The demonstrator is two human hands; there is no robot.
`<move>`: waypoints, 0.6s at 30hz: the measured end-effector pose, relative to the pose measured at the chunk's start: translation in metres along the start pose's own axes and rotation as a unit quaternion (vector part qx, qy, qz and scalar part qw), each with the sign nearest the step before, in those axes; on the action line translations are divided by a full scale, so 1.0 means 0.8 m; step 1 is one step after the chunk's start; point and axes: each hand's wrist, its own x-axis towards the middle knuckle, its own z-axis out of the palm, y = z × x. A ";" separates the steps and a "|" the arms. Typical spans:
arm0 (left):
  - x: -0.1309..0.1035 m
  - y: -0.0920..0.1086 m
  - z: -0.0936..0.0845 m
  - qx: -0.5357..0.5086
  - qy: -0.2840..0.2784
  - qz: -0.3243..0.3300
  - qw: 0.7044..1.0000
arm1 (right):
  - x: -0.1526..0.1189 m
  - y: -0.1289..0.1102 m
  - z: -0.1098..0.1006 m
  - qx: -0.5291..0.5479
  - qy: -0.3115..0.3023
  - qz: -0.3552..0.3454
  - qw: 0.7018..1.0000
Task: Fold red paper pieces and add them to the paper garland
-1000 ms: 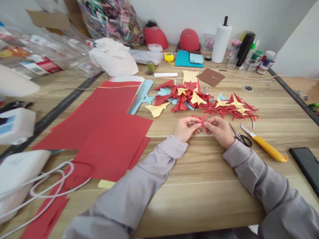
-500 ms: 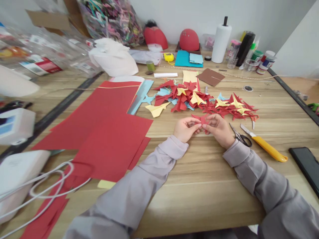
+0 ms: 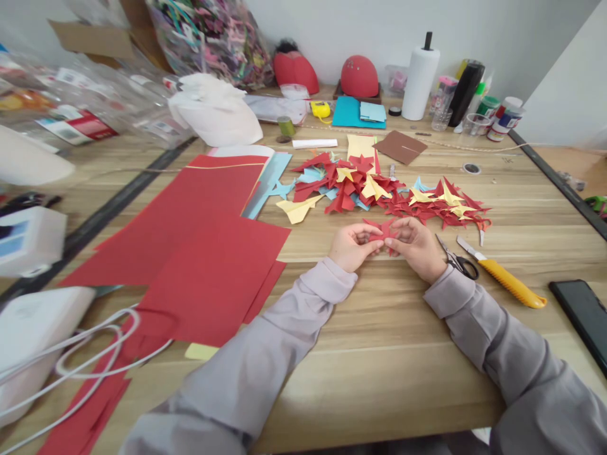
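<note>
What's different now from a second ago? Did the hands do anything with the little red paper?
Only small finger moves. The left hand's thumb slid a little toward the person, so more of the folded red paper shows. The right hand's thumb shifted slightly the same way. Both hands still hold it; nothing was picked up or let go. The scissors and yellow-handled knife stayed put.

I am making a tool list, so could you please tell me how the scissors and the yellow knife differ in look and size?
The scissors have black handles; the knife has one ridged yellow handle. The scissors look shorter than the knife. Both lie on the table, their blades pointing away from the person.
</note>
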 end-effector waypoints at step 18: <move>0.006 -0.007 -0.006 -0.033 -0.060 0.026 0.997 | 0.001 -0.002 0.000 0.000 0.028 0.002 1.000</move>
